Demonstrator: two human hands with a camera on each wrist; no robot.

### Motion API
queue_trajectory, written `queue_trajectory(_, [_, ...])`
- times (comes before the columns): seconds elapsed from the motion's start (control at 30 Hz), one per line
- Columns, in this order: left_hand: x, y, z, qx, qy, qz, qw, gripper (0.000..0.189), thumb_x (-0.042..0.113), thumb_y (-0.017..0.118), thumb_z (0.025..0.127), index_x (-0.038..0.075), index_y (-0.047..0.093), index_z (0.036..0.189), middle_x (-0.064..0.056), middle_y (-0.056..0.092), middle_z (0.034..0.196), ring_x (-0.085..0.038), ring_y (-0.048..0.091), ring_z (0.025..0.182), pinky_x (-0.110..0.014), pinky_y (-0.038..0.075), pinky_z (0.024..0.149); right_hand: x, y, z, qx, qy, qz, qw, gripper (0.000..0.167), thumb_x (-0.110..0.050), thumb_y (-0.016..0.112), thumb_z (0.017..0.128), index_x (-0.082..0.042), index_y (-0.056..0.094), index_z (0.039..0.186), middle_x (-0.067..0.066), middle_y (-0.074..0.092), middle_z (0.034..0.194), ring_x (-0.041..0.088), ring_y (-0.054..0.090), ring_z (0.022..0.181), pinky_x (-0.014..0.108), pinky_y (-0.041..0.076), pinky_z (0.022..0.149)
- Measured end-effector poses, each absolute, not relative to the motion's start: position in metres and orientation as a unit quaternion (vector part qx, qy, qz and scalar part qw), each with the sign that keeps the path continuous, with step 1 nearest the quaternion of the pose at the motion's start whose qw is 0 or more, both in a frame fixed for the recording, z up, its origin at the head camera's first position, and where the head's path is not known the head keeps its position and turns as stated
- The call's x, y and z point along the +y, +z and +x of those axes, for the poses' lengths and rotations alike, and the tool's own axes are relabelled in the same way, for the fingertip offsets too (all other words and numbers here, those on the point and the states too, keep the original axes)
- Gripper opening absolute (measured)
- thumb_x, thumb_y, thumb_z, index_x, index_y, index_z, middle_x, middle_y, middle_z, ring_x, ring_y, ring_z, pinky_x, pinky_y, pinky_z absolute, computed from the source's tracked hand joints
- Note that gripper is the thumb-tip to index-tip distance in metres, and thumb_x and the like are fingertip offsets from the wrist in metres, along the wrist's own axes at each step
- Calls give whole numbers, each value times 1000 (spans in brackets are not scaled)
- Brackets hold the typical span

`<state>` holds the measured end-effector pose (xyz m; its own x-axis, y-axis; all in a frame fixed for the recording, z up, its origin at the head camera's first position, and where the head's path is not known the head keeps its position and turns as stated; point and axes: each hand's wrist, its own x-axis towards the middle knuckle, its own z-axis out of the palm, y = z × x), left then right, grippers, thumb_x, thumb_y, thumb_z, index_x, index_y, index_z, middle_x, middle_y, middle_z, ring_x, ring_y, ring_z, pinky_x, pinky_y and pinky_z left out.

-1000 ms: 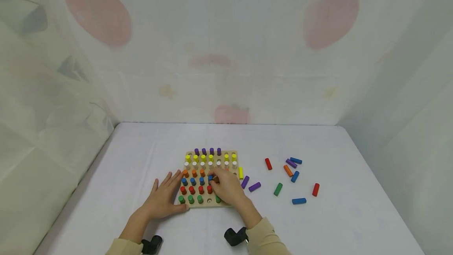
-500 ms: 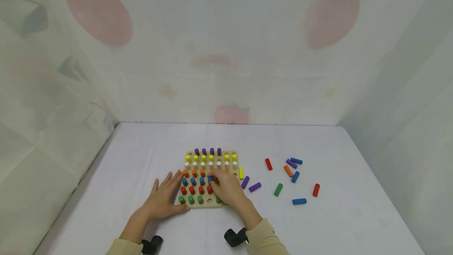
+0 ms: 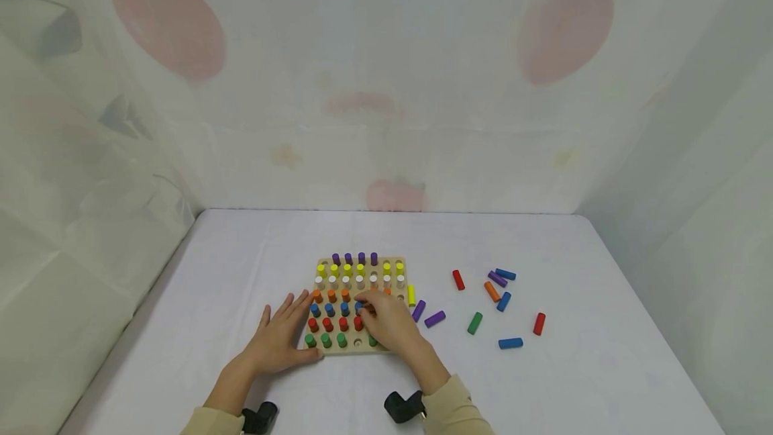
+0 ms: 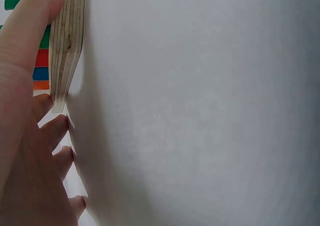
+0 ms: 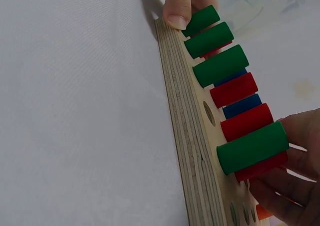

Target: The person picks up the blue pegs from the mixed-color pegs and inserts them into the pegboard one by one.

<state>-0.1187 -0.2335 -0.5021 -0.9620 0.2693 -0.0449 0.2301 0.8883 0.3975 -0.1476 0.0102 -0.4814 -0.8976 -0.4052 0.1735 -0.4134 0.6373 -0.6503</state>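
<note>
In the head view, a wooden pegboard (image 3: 357, 344) lies on the table with upright pegs in coloured rows. My left hand (image 3: 274, 341) is spread at its left side, fingers straight. The left thumb is at the near left corner, beside a green peg (image 5: 202, 20). My right hand (image 3: 389, 317) reaches over the board's right part and pinches a blue peg (image 3: 358, 306) in the blue row between thumb and forefinger. That hand hides the board behind it. In the right wrist view, its fingers (image 5: 280, 188) curve behind a green peg (image 5: 253, 147) and a red peg.
Loose pegs lie right of the board: a yellow peg (image 3: 411, 295) close to its edge, purple pegs (image 3: 435, 319), a green peg (image 3: 475, 323), red pegs (image 3: 539, 323), blue pegs (image 3: 510, 343) and an orange peg (image 3: 492, 291). Patterned white sheeting (image 3: 386, 139) hangs behind the table.
The right hand's fingertips have shifted very slightly at the blue peg, so more of the nearby orange and red pegs shows. The left hand and the loose pegs stay put.
</note>
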Motion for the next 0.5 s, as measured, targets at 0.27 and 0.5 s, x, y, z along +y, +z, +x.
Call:
queue_trajectory(0.27, [-234, -501, -118, 970, 197, 131, 45, 106, 68, 68, 62, 14, 30, 145, -8, 27, 151, -39, 20, 137, -69, 7, 103, 19, -477, -146, -900, 374, 221, 41, 17, -18, 59, 90, -16, 65, 106, -6, 65, 93, 2, 53, 74, 13, 49, 65])
queue_trajectory(0.5, [-233, -499, -118, 970, 199, 131, 47, 106, 68, 68, 63, 13, 30, 145, -8, 27, 151, -39, 20, 138, -69, 6, 103, 31, -472, -143, -887, 402, 220, 51, 19, -17, 58, 91, -14, 65, 108, -5, 66, 101, 4, 60, 85, 17, 52, 73])
